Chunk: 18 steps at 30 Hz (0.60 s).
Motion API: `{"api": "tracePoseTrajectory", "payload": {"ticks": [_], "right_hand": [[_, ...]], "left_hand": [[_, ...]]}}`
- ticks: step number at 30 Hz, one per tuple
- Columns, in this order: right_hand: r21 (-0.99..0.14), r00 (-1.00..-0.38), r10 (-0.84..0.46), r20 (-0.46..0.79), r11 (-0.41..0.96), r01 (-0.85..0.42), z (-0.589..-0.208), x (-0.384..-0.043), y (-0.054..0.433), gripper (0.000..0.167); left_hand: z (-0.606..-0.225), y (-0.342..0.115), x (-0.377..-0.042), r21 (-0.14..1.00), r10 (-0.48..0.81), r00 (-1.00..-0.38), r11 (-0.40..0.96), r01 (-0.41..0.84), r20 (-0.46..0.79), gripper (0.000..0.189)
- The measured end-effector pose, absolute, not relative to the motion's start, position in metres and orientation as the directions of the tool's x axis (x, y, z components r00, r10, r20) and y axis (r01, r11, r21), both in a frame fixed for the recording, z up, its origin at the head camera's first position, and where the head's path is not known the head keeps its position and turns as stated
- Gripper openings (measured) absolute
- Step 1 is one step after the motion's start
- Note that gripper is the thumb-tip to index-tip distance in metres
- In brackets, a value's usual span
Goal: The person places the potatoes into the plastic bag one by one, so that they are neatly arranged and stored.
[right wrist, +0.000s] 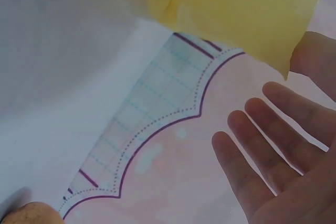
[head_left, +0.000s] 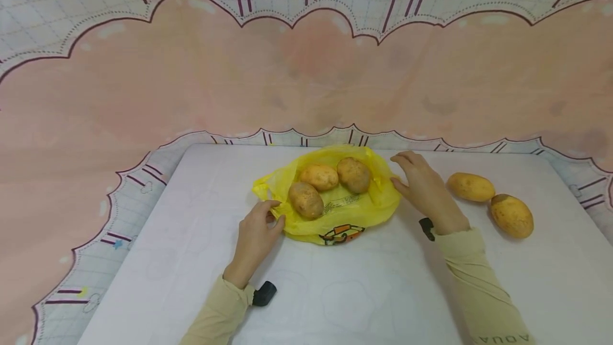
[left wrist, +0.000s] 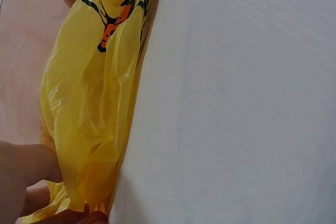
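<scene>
A yellow plastic bag (head_left: pixel 354 217) lies spread with its mouth upward, and three potatoes (head_left: pixel 354 175) rest inside it. My left hand (head_left: pixel 258 233) pinches the bag's near left edge; the left wrist view shows the thumb (left wrist: pixel 29 166) on one side and fingertips (left wrist: pixel 97 217) under the plastic. At the bag's right side is my right hand (head_left: pixel 426 188), its thumb touching or very near the rim. In the right wrist view its four fingers (right wrist: pixel 283 135) are spread and fairly straight, holding nothing.
Two more potatoes (head_left: pixel 471 187) lie on the white table (head_left: pixel 345 297), right of my right hand. A printed pink and white cloth (head_left: pixel 287 79) hangs behind the table. Both wrists carry a small black device (head_left: pixel 264 294).
</scene>
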State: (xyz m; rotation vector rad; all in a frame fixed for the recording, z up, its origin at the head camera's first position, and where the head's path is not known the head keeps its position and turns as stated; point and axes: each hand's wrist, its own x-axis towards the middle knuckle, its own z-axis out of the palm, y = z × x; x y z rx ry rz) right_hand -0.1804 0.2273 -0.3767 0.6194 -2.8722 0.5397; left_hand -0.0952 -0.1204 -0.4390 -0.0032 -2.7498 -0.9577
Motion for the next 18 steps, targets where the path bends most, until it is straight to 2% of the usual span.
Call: {"api": "tracePoseTrajectory", "payload": {"ticks": [18], "right_hand": [[-0.318, -0.914, -0.315, 0.256, 0.865, -0.388, -0.383, -0.174, 0.252, 0.044]], "left_hand": [[-0.438, -0.12, -0.094, 0.62, -0.075, -0.977, 0.782, 0.067, 0.2, 0.033]]}}
